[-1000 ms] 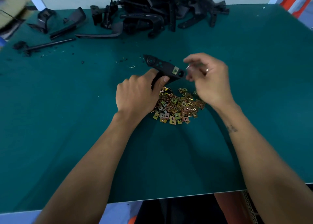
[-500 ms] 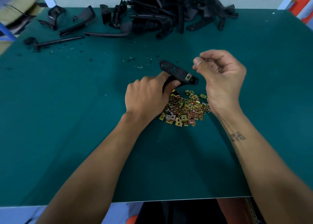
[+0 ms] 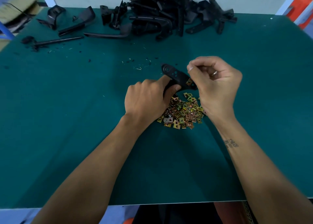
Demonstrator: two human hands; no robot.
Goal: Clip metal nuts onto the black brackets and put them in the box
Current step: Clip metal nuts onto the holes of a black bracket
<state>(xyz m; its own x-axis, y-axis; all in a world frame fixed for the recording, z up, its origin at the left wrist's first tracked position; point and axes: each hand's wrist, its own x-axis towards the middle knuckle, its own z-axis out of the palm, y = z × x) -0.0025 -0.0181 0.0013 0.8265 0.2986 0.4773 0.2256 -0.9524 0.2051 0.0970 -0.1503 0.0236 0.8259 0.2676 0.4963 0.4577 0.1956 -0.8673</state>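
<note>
Item: black bracket [image 3: 176, 76], gripped in left hand [image 3: 147, 98] above the green tabletop [image 3: 67, 122]; one clip nut [image 3: 189, 81] seated at its near end. Right hand [image 3: 216, 83]: fingers curled, contents indeterminate. Loose nuts [image 3: 183, 112] heaped below. Advice: hold bracket steady; slide each nut fully home.

bracket [image 3: 176, 75] lower end hidden by left hand [image 3: 145, 100]

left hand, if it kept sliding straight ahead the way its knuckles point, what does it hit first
Probably nothing soon. The left hand already grips the flat black plastic bracket; beyond that lies bare dark green table mat with small dark crumbs, then the heap of black plastic brackets at the far edge. Depth is uncertain.
</note>
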